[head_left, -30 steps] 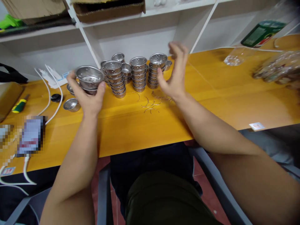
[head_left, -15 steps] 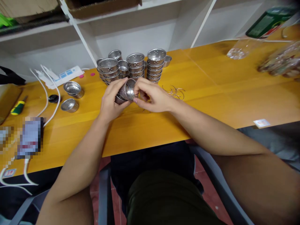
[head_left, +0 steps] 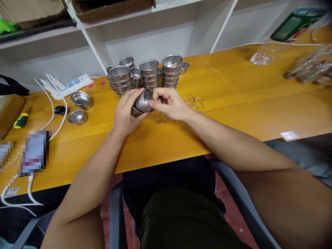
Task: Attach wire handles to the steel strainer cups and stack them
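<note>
My left hand [head_left: 127, 112] is wrapped around a perforated metal strainer basket [head_left: 143, 101], which is tilted above the table with its opening away from the palm. A second metal rim or cup shows just below it, partly hidden by my fingers. With thumb and curled fingers, my right hand [head_left: 168, 102] pinches the rim on the right side. Whether a thin wire is also between those fingertips I cannot tell. Loose curved wires [head_left: 194, 103] lie beyond the right hand, and more wires [head_left: 165, 119] are beneath it. Behind the hands stand several stacks of strainer baskets [head_left: 171, 71].
Loose strainer baskets [head_left: 77, 117] sit at left, near a black cap [head_left: 60, 110], white cables and a power strip [head_left: 74, 85]. A phone [head_left: 35, 152] and a screwdriver [head_left: 22, 120] lie farther left. At right are a plastic bottle [head_left: 264, 53] and a filled bag [head_left: 308, 67].
The held strainer basket has turned so that more of its side shows, and both hands have shifted slightly right. My right thumb has moved up onto the basket's side.
</note>
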### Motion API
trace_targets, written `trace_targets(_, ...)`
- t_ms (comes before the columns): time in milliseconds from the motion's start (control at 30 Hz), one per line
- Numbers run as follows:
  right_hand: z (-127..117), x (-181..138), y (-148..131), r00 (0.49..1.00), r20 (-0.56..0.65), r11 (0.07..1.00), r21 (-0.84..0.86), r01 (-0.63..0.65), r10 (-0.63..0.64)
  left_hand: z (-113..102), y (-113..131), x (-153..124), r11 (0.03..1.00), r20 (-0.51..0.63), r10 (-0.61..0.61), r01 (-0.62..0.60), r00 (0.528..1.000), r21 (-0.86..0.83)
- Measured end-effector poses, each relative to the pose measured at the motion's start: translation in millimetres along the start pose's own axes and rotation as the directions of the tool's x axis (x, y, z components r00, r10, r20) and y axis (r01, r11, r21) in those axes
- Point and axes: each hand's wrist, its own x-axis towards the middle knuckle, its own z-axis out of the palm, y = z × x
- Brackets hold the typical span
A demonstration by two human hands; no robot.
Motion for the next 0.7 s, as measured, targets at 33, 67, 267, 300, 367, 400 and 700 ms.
trace_targets(33, -2, 1, 0, 1.0, -0.007, 0.999, 0.036, -0.005, 0.005, 0, 0, 0, 1.0, -0.002, -0.022, 0.022, 1.0, -0.016)
trace_targets(67, -5, 1, -2, 1.0, -0.008, 0.996, 0.089, -0.012, 0.013, -1, -1, 0, 0.999, -0.008, -0.043, 0.043, 0.999, -0.031)
trace_targets(267, -33, -2, -11, 0.972, 0.234, 0.968, 0.246, -0.057, -0.002, -2, -8, -5, 0.982, -0.058, -0.174, 0.169, 0.983, -0.081)
trace_targets(300, -36, -4, -10, 0.956, 0.292, 0.987, 0.155, -0.048, 0.001, -2, -10, -7, 0.978, -0.066, -0.194, 0.188, 0.979, -0.088)
trace_targets(367, -41, -8, -6, 0.922, 0.382, 0.994, -0.103, -0.026, 0.063, -1, -13, -10, 0.968, -0.068, -0.233, 0.225, 0.97, -0.109)
trace_targets(400, -42, -10, -4, 0.909, 0.402, 0.97, -0.241, -0.015, 0.114, 0, -15, -11, 0.964, -0.066, -0.246, 0.237, 0.967, -0.121)
trace_targets(700, -38, -13, 10, 0.975, 0.178, 0.882, -0.47, -0.032, 0.13, 9, -14, -16, 0.954, -0.066, -0.279, 0.269, 0.958, -0.135)
